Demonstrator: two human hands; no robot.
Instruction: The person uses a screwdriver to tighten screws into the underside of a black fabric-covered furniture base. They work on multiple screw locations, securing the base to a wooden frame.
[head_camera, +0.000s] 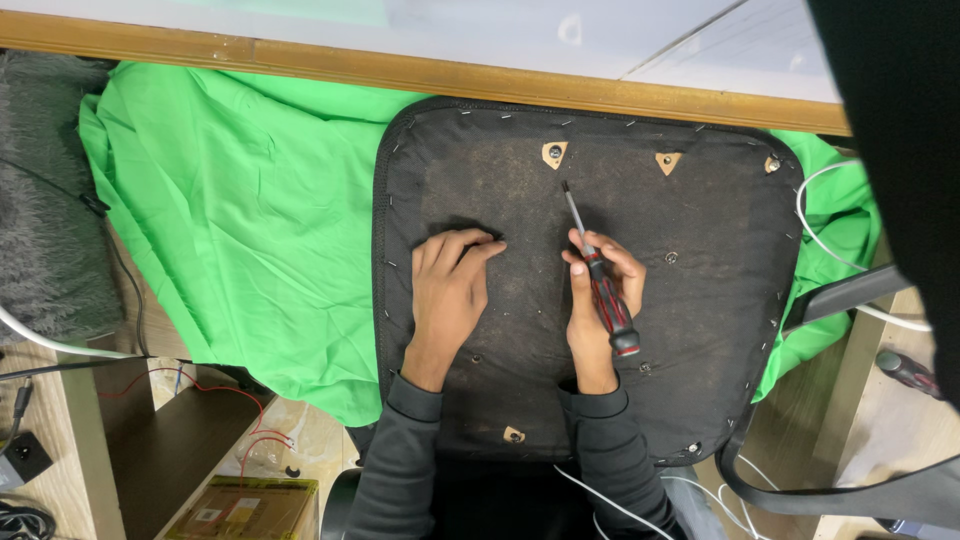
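Left hand (450, 290) lies flat, fingers spread, steadying the upturned black fabric-covered chair seat base (700, 330) on green cloth (250, 220), while right hand (598, 300) pinches a red-and-black-handled screwdriver (598, 275), tip seemingly near a screw hole.

A flat yellowish-green box (240, 508) with a small white label (209, 515) lies at the bottom left, on the floor.
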